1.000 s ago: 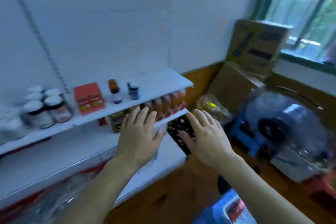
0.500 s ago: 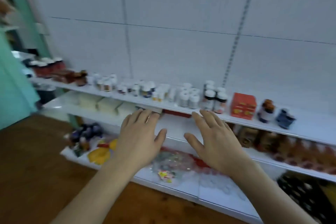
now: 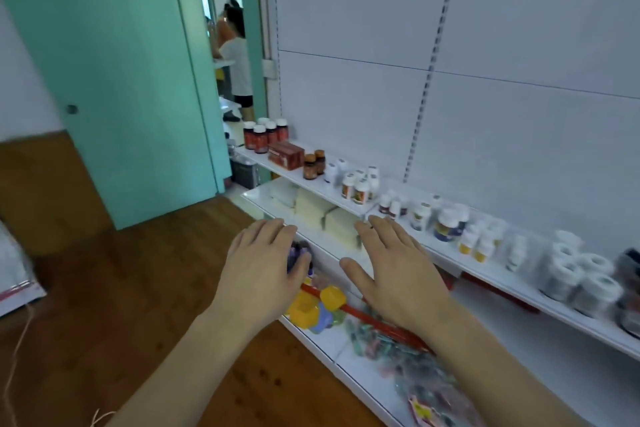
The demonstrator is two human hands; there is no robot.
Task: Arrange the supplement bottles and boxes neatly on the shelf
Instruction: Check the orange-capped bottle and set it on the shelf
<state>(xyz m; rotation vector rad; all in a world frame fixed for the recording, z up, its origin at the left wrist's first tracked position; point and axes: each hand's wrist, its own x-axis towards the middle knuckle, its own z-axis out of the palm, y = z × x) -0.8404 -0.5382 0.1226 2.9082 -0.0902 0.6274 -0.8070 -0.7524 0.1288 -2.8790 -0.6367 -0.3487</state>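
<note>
my left hand [image 3: 258,274] and right hand [image 3: 394,274] hover flat, fingers spread, holding nothing. beyond them the bottles [image 3: 358,184] and the red box [image 3: 285,155] stand scattered along the shelf [image 3: 485,269]. i judge i'm choosing; next comes a reach forward.

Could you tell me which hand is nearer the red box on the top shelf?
Left. The left hand is below the red box; the right hand is below and further right.

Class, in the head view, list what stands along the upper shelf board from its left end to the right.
Red-labelled bottles → red boxes → two brown bottles → small white bottles → blue-labelled jar → yellow-labelled bottles → big white jars.
</note>
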